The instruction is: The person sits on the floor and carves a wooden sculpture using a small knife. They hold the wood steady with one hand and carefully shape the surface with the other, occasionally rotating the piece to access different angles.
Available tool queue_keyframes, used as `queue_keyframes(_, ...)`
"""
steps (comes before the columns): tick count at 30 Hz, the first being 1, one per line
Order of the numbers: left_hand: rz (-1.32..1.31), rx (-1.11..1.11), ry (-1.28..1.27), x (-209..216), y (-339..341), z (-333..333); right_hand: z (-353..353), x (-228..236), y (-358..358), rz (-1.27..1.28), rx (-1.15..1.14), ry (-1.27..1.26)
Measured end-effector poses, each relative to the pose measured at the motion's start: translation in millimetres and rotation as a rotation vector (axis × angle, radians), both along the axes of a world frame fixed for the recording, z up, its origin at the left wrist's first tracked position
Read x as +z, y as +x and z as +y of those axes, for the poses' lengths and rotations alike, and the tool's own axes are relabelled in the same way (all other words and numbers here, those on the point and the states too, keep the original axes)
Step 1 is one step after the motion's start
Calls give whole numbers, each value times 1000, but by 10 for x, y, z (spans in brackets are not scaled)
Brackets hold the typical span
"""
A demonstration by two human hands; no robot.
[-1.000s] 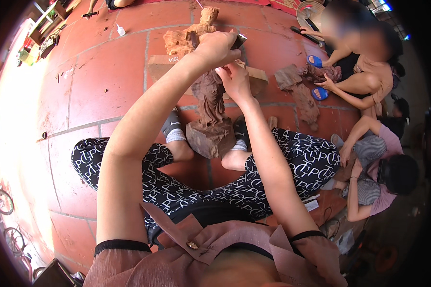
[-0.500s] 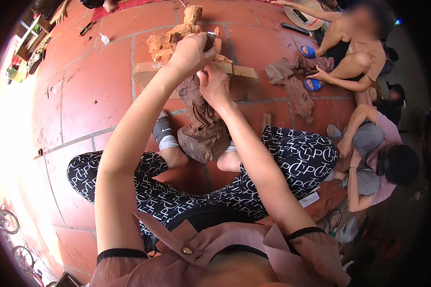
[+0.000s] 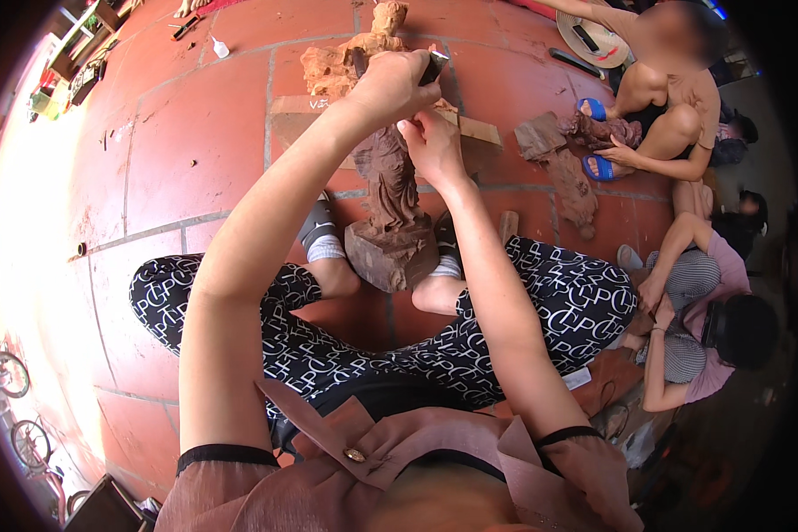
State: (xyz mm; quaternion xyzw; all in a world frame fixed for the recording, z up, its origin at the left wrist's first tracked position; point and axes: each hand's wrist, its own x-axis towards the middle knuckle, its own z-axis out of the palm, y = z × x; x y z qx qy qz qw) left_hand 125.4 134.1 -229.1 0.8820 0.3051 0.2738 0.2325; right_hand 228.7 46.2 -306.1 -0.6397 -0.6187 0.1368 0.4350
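Note:
A dark brown carved wooden statue [image 3: 388, 186] stands on its rough block base [image 3: 390, 257] between my feet. My left hand [image 3: 392, 87] is over its top, closed round a small dark object [image 3: 433, 67] with a bright edge; its kind cannot be made out. Just below and to the right, my right hand [image 3: 433, 149] is closed at the statue's upper part, thumb up and fingertips partly hidden. Both hands cover the top of the figure. Behind them is a lighter orange wooden carving [image 3: 332, 66].
Pale wooden boards [image 3: 479, 133] lie under the lighter carving. To the right, a person in blue sandals [image 3: 598, 167] handles another carved figure [image 3: 572, 182]; a second person in pink [image 3: 727, 266] sits nearer. A white bottle [image 3: 220, 48] is at the far left on the red tiles.
The whole view has shifted, so the statue and my hands appear slightly farther right. Both hands stay at the statue's top, with the dark object still in the left.

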Motion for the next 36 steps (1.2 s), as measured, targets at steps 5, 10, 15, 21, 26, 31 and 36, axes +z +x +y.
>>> queue_keyframes(5, 8, 29, 63, -105, -39, -26, -8, -3, -60, -67, 40, 70)
queue_keyframes(10, -8, 19, 31, -140, 43, 20, 3, -42, -4, -36, 22, 47)
queue_keyframes(15, 20, 40, 17, -124, -15, -35, 27, -51, 5, -58, 78, 95)
queue_keyframes(21, 34, 37, 36, -105, 33, 20, 30, -103, -24, -90, 19, 71)
queue_keyframes(26, 25, 47, 28, -80, -4, -67, -1, -64, -45, -98, 38, 118)
queue_keyframes(31, 13, 19, -9, -56, 58, -52, 4, -53, -47, -42, -1, 129)
queue_keyframes(36, 53, 36, 33, -104, 9, -88, 2, -96, -59, -34, 14, 150)
